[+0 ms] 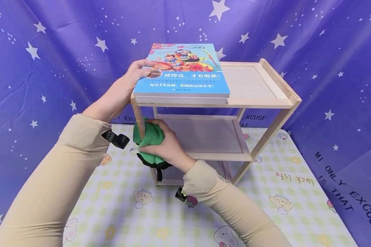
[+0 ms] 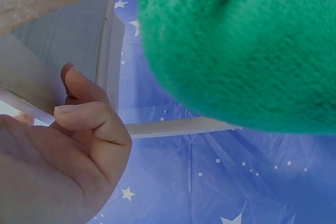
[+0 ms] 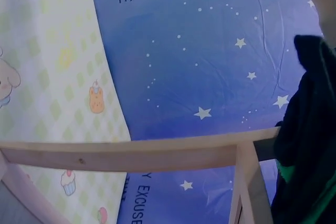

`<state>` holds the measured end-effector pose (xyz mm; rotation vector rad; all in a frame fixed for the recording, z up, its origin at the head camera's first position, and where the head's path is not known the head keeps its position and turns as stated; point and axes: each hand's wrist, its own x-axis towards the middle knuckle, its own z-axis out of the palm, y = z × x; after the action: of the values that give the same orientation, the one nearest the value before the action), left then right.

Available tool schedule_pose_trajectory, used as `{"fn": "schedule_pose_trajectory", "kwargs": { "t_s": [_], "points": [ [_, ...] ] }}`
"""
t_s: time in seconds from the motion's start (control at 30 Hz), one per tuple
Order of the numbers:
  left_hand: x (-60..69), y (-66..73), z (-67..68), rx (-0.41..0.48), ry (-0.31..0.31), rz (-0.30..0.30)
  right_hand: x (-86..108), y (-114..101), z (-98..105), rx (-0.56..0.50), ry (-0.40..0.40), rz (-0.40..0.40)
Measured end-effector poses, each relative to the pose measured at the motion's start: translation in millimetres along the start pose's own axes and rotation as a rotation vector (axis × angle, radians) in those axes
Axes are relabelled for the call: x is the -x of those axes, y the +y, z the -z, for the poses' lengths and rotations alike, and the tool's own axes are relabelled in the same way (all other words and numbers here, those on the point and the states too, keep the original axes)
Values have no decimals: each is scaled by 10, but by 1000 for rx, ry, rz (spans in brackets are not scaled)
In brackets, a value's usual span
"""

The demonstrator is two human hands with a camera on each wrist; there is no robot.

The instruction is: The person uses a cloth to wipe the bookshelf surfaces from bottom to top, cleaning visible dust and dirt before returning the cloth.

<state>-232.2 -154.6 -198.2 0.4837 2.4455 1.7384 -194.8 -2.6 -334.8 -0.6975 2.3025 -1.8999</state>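
A wooden three-tier shelf [image 1: 264, 133] stands on the table. On its top board lies a blue book [image 1: 180, 80] with a cartoon cover and thick white page edges. My left hand [image 1: 136, 76] grips the book's left side at the shelf corner, two digits on the cover; other fingers [image 2: 86, 116] curl beneath, against pale wood. My right hand [image 1: 170, 145] holds a green plush cloth [image 1: 153, 135] with black edging, folded around the front left post. The cloth's dark side [image 3: 307, 124] fills the right edge of the right wrist view. My right fingertips are partly hidden behind it.
Two lower boards, the middle one [image 1: 207, 137] and the bottom one, sit under the top. A green-and-white checked tablecloth [image 1: 126, 219] covers the table. Purple star-patterned curtains [image 1: 324, 68] hang close behind and at both sides. Black straps with small devices [image 1: 115, 139] sit on both wrists.
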Motion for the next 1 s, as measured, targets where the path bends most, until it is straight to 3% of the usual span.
{"fn": "schedule_pose_trajectory", "kwargs": {
  "t_s": [0.63, 1.0],
  "points": [
    [10, 14, 1, -1, 4, 11, -81, -278, 70, -52, 41, 41],
    [14, 28, 11, -23, -6, 0, -190, -490, 180, -54, 44, 119]
  ]
}}
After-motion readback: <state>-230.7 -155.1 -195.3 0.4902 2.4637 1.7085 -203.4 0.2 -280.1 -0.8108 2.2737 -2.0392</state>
